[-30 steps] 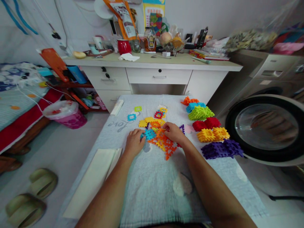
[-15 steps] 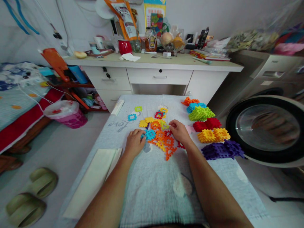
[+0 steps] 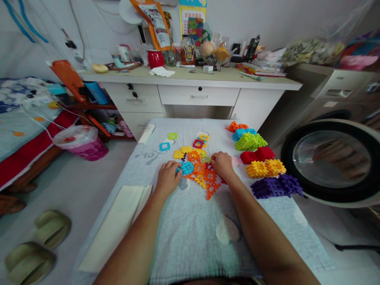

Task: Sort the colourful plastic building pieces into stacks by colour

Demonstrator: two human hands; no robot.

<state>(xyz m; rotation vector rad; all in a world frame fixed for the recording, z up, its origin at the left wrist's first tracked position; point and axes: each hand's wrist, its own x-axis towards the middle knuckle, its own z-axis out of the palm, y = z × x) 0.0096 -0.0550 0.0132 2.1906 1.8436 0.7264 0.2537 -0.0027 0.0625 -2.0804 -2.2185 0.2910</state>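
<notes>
At the left edge of a loose heap of toothed plastic building pieces, my left hand (image 3: 169, 175) has its fingers closed on a small blue piece, mostly hidden by the thumb. Touching it is a blue square piece (image 3: 187, 168). My right hand (image 3: 222, 163) is curled over the right side of the heap, beside red pieces; its fingertips hide whatever they pinch. Orange pieces (image 3: 200, 169) fill the middle between both hands, with yellow pieces (image 3: 186, 149) behind them. An orange triangular piece (image 3: 211, 190) lies nearest me.
Stacks of purple (image 3: 276, 187), yellow (image 3: 265, 168), red (image 3: 257, 155) and green pieces (image 3: 250, 141) line the table's right side. A blue square frame (image 3: 164, 146) and a green one (image 3: 172, 135) lie at the back left. A folded pale cloth (image 3: 118, 221) is at the left edge.
My right hand has shifted slightly left, and its fingers have curled down over the edge of the red pieces. The left hand stays at the blue pieces.
</notes>
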